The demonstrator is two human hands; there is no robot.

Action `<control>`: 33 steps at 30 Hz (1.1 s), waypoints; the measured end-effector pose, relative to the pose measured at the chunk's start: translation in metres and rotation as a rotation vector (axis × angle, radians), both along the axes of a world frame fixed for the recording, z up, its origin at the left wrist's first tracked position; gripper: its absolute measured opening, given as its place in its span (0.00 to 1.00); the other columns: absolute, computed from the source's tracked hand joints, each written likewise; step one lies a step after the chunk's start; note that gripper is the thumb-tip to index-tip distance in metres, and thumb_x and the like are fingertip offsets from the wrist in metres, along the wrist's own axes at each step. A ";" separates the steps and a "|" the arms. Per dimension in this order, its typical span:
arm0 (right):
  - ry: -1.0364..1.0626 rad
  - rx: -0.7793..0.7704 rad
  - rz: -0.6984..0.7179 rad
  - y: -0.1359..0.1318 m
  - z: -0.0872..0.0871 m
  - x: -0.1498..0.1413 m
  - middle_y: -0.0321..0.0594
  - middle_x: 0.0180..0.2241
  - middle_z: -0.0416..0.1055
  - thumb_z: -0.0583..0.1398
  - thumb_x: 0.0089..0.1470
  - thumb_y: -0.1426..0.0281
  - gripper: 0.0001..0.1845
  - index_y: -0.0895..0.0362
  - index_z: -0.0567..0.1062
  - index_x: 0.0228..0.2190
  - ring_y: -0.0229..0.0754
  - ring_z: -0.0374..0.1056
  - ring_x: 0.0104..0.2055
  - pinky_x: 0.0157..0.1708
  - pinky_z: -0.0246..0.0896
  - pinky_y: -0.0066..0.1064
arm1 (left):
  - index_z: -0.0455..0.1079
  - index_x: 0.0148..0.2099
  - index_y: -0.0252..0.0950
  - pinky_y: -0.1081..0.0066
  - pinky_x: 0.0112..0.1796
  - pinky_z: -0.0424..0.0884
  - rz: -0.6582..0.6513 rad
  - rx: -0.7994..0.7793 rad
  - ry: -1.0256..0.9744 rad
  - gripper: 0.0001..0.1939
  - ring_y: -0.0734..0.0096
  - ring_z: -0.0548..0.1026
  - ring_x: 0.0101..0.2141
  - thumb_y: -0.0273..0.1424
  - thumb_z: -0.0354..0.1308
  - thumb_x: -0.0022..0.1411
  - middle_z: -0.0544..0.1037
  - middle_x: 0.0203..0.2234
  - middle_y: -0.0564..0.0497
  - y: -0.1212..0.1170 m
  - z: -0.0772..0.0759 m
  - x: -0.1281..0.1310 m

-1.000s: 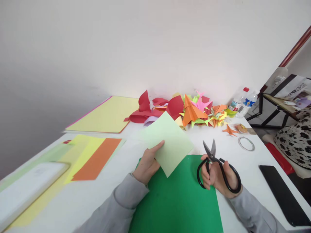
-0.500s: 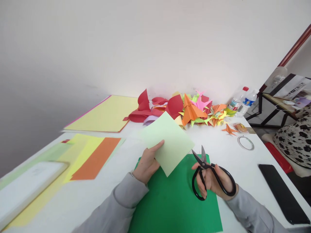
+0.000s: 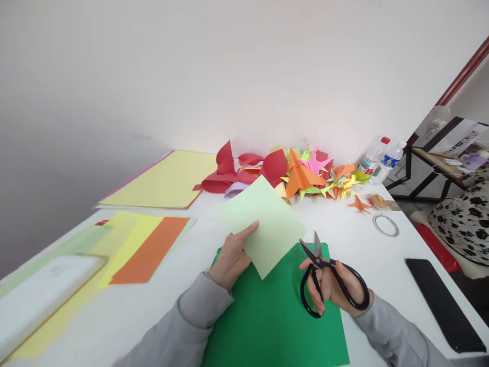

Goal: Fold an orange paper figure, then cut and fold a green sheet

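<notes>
My left hand (image 3: pixel 232 259) pinches a pale green sheet of paper (image 3: pixel 269 224) near its lower left edge, thumb on top and the other fingers partly hidden beneath. The sheet is held up with one corner toward me. In my right hand (image 3: pixel 336 285) is a pair of black-handled scissors (image 3: pixel 319 261), fingers through the loops and the blades slightly apart. The blade tips are close to the right corner of the pale green sheet; I cannot tell whether they touch. Under both hands a green sheet (image 3: pixel 275 326) lies flat on the white table (image 3: pixel 183 316).
Folded paper shapes (image 3: pixel 301 176) and curled red paper (image 3: pixel 225 176) are heaped along the wall. Yellow and orange sheets (image 3: pixel 151 250) lie left, near a white box-like object (image 3: pixel 49 280). At right are a tape roll (image 3: pixel 385 225), a black phone-like slab (image 3: pixel 443 303), bottles (image 3: pixel 389 162) and a person's patterned garment (image 3: pixel 462 224).
My right hand has brought the scissors left and slightly down, closer to the pale green sheet. My left hand and its sheet have stayed nearly still.
</notes>
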State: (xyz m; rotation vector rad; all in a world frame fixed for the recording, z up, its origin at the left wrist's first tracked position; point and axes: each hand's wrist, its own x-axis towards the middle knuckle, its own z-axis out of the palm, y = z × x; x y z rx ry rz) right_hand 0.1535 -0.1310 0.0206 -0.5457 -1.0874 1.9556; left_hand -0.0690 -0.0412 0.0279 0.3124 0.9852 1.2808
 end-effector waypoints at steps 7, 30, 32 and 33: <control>0.007 -0.004 -0.002 0.002 0.002 0.001 0.37 0.21 0.68 0.51 0.55 0.43 0.35 0.59 0.72 0.48 0.36 0.62 0.17 0.19 0.59 0.30 | 0.73 0.51 0.32 0.61 0.41 0.79 -0.080 0.074 0.039 0.24 0.54 0.81 0.38 0.22 0.67 0.50 0.81 0.41 0.41 -0.005 0.003 0.002; 0.117 -0.020 -0.023 0.006 0.000 0.005 0.39 0.24 0.69 0.53 0.54 0.42 0.35 0.61 0.69 0.46 0.37 0.63 0.20 0.22 0.60 0.31 | 0.72 0.52 0.34 0.62 0.41 0.79 -0.061 0.183 0.208 0.34 0.51 0.78 0.45 0.25 0.74 0.39 0.80 0.44 0.41 -0.006 0.003 0.000; 0.107 -0.046 -0.032 0.006 0.000 0.005 0.38 0.23 0.69 0.53 0.52 0.40 0.37 0.61 0.70 0.45 0.37 0.62 0.20 0.22 0.61 0.31 | 0.72 0.52 0.34 0.62 0.41 0.79 -0.064 0.187 0.211 0.34 0.51 0.78 0.45 0.25 0.74 0.39 0.80 0.45 0.41 -0.007 0.004 0.000; 0.101 -0.056 -0.038 0.006 0.001 0.005 0.38 0.23 0.69 0.53 0.51 0.39 0.38 0.60 0.70 0.45 0.37 0.62 0.20 0.21 0.61 0.31 | 0.72 0.52 0.34 0.62 0.41 0.79 -0.061 0.190 0.211 0.35 0.50 0.78 0.45 0.25 0.74 0.39 0.80 0.45 0.41 -0.007 0.004 0.000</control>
